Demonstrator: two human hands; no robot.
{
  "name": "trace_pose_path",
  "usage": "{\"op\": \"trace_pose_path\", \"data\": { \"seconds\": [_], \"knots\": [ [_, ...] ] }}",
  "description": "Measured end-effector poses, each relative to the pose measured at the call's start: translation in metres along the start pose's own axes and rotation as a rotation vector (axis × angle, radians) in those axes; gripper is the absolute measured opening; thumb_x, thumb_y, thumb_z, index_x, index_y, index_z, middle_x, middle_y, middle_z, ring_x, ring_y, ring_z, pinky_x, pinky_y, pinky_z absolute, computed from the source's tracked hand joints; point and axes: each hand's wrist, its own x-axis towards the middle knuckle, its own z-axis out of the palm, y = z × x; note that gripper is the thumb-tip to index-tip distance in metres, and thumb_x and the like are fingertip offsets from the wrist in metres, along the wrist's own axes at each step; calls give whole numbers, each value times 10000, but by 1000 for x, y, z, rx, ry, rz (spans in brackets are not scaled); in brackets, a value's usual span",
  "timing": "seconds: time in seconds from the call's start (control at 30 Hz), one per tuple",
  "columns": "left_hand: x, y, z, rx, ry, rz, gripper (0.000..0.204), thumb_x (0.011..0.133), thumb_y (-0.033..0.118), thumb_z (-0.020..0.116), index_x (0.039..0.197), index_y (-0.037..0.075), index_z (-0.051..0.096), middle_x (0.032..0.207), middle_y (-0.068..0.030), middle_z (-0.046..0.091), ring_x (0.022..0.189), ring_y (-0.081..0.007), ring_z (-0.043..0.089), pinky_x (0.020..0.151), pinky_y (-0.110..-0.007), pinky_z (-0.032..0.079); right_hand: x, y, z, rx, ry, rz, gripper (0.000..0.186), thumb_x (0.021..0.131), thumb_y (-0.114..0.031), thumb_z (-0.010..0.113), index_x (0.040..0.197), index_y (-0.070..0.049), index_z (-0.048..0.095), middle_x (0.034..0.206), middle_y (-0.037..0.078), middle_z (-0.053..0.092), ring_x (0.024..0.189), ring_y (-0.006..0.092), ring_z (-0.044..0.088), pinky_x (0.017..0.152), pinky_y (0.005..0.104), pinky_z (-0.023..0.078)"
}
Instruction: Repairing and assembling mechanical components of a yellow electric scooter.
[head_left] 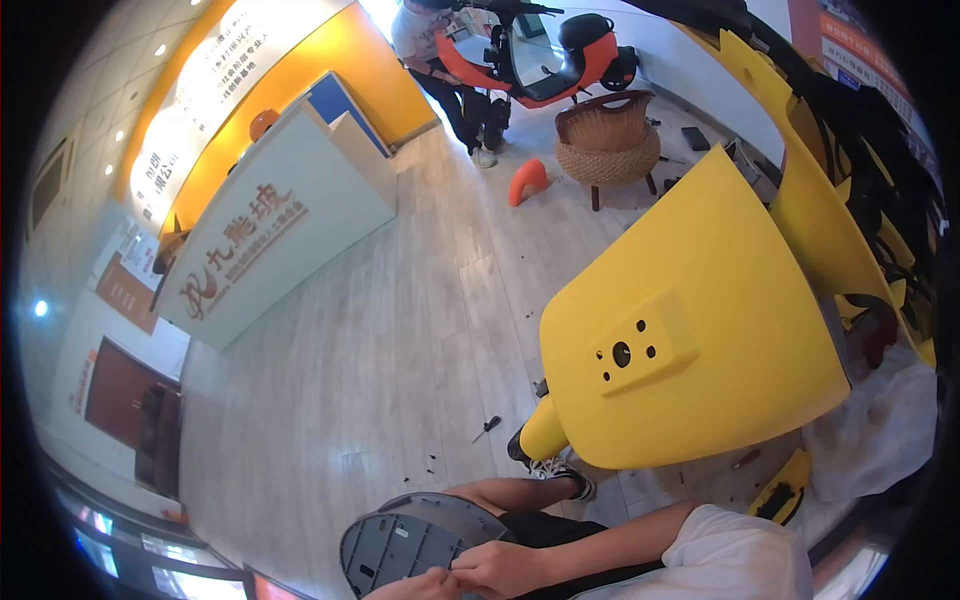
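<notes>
A grey rounded plastic cover (410, 540) rests tilted over my lap, its ribbed, slotted inner side facing up. My left hand (425, 586), partly cut off by the lower edge of the picture, is closed at the cover's near part. Beside it, my right hand (495, 568) is closed too, its fingers bent and its fingertips close to those of the left. Whether a small part sits between the fingertips is hidden. Just ahead to the right stands a large yellow scooter body panel (690, 340) with a raised block and several holes.
A screwdriver (487, 428) and small screws lie on the wooden floor (350, 380). Farther off are an orange curved part (528, 182), a wicker chair (607, 145), and a person (425, 50) beside a red scooter (560, 80). A white reception counter (290, 210) stands left.
</notes>
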Motion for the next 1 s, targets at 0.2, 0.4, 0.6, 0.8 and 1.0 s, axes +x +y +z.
{"op": "trace_pose_path", "data": {
  "seconds": [0.2, 0.4, 0.6, 0.8, 1.0],
  "knots": [
    [-13, -9, 0, -217, -51, -65, 205, 853, 277, 668, 910, 108, 771, 946, -33, 742, 1003, -229, 674, 878, -379, 516, 8, 1, 1, 17, 59, -57, 106, 941, -83, 652, 975, 13, 623, 864, 166, 591, 813, 370, 646, 713, 430, 547],
    [-10, -6, -37, -1139, 225, -1183, 330, 982, 344, 625, 1114, 46, 678, 955, -143, 730, 1031, -382, 671, 853, -476, 532, 13, -5, -1, -3, 50, -29, 113, 914, -83, 671, 943, 2, 604, 871, 161, 577, 825, 361, 648, 723, 427, 541],
    [1, 21, -35, -1522, -143, -1440, 350, 1049, 317, 550, 904, 13, 643, 774, -271, 665, 725, -494, 653, 658, -584, 498, 16, -3, -1, -64, 10, -51, 127, 872, -73, 686, 922, -14, 584, 876, 152, 574, 824, 357, 643, 729, 425, 538],
    [0, 15, -27, -1500, -141, -1248, 364, 1036, 273, 542, 829, -5, 653, 764, -290, 660, 743, -507, 653, 678, -592, 498, 15, -6, -3, -89, -19, -13, 127, 865, -69, 692, 921, -14, 592, 915, 153, 571, 866, 345, 638, 757, 418, 536],
    [-4, 11, -14, -1613, -85, -1340, 364, 1020, 238, 530, 828, -43, 658, 810, -321, 665, 824, -517, 660, 735, -598, 502, 17, -4, -2, -107, 3, -26, 160, 882, -90, 722, 941, -16, 592, 885, 128, 549, 808, 328, 638, 719, 419, 533]
  ]
}}
